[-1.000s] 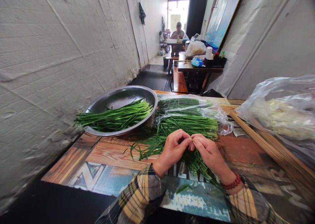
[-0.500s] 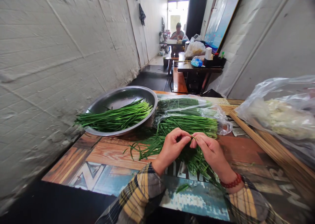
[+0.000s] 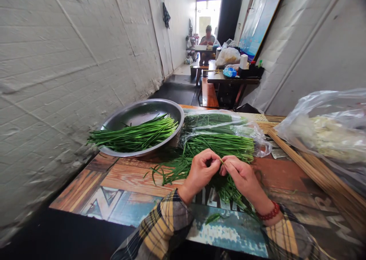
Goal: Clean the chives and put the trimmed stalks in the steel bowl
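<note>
My left hand (image 3: 201, 172) and my right hand (image 3: 239, 173) meet over the table, both closed in a pinch on one thin green chive stalk (image 3: 222, 161). Most of that stalk is hidden by my fingers. Just beyond them lies a pile of garlic chives (image 3: 223, 145), its pale ends pointing right, partly under a clear plastic bag (image 3: 211, 119). Loose chive trimmings (image 3: 230, 189) are heaped below my right hand. On the left, a steel bowl (image 3: 137, 117) holds a bundle of chives (image 3: 140, 135) whose green tips hang over the rim.
Wooden sticks (image 3: 311, 164) lie along the table's right side beside a clear bag of pale food (image 3: 334, 138). One green leaf piece (image 3: 213, 218) rests near the front edge. Farther back, a person (image 3: 207, 40) sits behind a second table (image 3: 233, 77) that carries bags and a caddy.
My fingertips have drawn slightly closer together on the stalk, the right hand shifting a little left. The bowl and the chive piles have stayed as they were.
</note>
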Demonstrator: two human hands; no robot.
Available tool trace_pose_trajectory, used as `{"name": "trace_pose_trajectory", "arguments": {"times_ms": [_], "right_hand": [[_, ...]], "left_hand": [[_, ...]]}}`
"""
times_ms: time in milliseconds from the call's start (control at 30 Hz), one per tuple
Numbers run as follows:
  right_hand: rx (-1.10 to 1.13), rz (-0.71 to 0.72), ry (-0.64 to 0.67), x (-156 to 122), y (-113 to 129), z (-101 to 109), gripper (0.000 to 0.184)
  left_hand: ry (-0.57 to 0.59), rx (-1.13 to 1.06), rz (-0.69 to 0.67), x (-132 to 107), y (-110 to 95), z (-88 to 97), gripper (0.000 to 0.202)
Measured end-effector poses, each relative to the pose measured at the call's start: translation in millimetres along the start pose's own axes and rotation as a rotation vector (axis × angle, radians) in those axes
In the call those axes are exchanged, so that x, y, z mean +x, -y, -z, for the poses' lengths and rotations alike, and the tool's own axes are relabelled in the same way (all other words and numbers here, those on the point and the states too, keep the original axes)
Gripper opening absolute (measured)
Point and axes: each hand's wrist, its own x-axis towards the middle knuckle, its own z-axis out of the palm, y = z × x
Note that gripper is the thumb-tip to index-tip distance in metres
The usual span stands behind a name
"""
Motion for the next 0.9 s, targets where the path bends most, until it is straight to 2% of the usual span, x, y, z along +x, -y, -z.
{"name": "trace_pose_trajectory", "arguments": {"times_ms": [100,167,233,300,433,500,700,800,900], "right_hand": [[0.032,-0.026,-0.01,-1,0,1,0.041],[0.052,-0.052,-0.069,-1,0,3,0.04],[0.066,-0.069,-0.137,-1,-1,6,0.04],[0.067,-0.069,-0.172,0,-1,8,0.039],[0.057,-0.039,-0.123,0,-2,6,0.038],[0.055,-0.027,-0.074,0,-1,4,0.038],[0.019,-0.026,0.106,0,5,4,0.034],[-0.035,-0.021,0.119,1,3,8,0.034],[-0.022,-0.068,0.064,3,-5,12,0.034]], "left_hand": [[-0.092,0.001,0.045,1,0,0.0,0.013],[-0.186,-0.042,0.113,2,1,0.7,0.013],[-0.227,-0.083,0.164,3,1,1.6,0.018],[-0.157,-0.094,0.164,3,0,2.0,0.022],[0.15,-0.16,0.064,2,-3,0.6,0.015],[0.193,-0.241,0.043,0,-3,-0.5,0.016],[0.079,-0.37,0.102,3,-2,4.4,0.016],[-0.105,-0.566,0.138,10,-2,16.6,0.018],[-0.263,-0.771,0.15,17,-2,32.5,0.023]]}}
